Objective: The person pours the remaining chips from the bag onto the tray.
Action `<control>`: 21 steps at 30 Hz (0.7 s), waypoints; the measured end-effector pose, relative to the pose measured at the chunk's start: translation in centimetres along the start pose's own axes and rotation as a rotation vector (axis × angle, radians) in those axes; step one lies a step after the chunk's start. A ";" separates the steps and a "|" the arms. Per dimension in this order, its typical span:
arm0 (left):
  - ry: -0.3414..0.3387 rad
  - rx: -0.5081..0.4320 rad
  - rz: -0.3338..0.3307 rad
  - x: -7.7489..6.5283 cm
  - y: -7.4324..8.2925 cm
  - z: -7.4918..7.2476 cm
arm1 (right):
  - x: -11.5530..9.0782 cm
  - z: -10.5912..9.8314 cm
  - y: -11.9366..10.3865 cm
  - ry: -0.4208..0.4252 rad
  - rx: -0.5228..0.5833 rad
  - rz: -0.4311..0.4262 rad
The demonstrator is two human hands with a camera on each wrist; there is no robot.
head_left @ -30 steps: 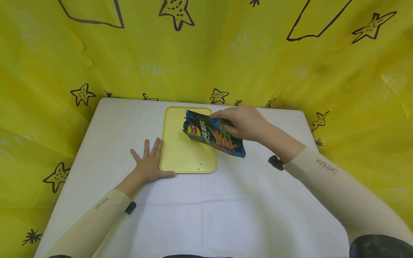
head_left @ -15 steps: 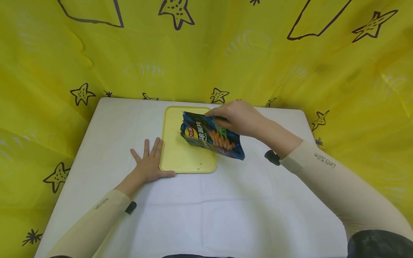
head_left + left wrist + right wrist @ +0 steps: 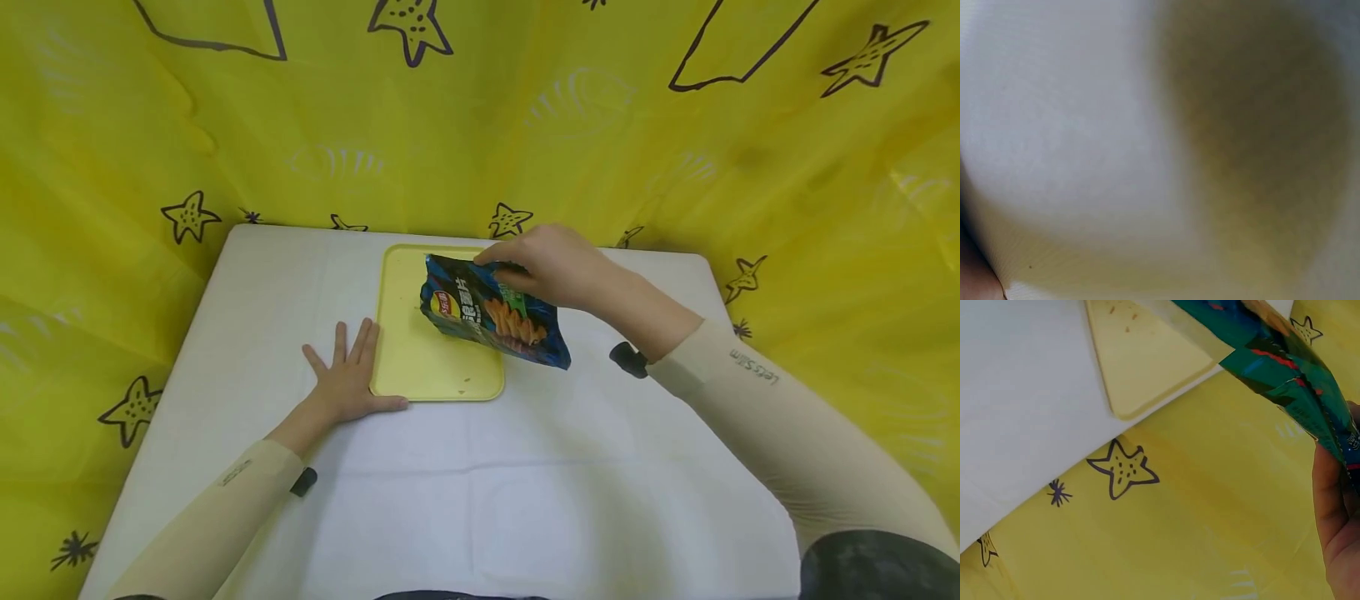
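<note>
A dark blue chip bag (image 3: pixel 517 321) with a red and yellow logo hangs tilted over the right part of a pale yellow tray (image 3: pixel 405 367). My right hand (image 3: pixel 558 267) pinches the bag along its upper edge; in the right wrist view, the bag (image 3: pixel 1291 381) runs down to the fingers of that hand (image 3: pixel 1335 519). Flat on the table, my left hand (image 3: pixel 345 387) has its fingers spread, with forefinger and thumb at the tray's near left corner. A few small crumbs (image 3: pixel 463 381) lie in the tray. The left wrist view is blurred and shows mostly white and yellowish surfaces.
A white table (image 3: pixel 480 500) carries the tray near its far edge. Behind and at both sides hangs a yellow curtain (image 3: pixel 465 125) printed with dark starfish. Beige sleeves cover both forearms.
The right hand and the chip bag have shifted slightly left and up, and the bag's printed front faces the camera a little more. The left hand and the tray stay in place.
</note>
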State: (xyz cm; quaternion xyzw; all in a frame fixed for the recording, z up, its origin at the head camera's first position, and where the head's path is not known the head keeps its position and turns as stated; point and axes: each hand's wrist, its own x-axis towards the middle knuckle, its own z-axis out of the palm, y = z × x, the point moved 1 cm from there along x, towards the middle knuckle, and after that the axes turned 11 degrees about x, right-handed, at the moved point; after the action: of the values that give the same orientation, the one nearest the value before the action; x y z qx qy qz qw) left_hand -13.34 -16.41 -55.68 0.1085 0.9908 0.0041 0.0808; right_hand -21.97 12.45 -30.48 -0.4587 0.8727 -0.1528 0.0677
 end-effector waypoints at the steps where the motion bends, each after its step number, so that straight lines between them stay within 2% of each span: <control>1: -0.001 0.002 0.000 0.0 0.0 0.0 | 0.1 0.0 0.0 -0.007 -0.004 -0.001; 8: -0.011 -0.004 0.000 0.0 -0.1 0.1 | 0.4 0.1 -0.2 -0.014 -0.012 0.025; 16: -0.007 -0.004 0.004 0.0 -0.1 0.2 | 0.7 -0.2 -1.1 -0.042 -0.117 0.062; 21: -0.004 0.002 0.001 0.0 -0.1 0.0 | 0.6 -0.2 -1.3 -0.031 -0.141 0.065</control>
State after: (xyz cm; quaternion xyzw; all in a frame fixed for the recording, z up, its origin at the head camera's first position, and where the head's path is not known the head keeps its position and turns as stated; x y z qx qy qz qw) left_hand -13.37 -16.49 -55.73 0.1091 0.9906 0.0028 0.0824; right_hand -21.34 11.29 -29.80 -0.4362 0.8946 -0.0813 0.0536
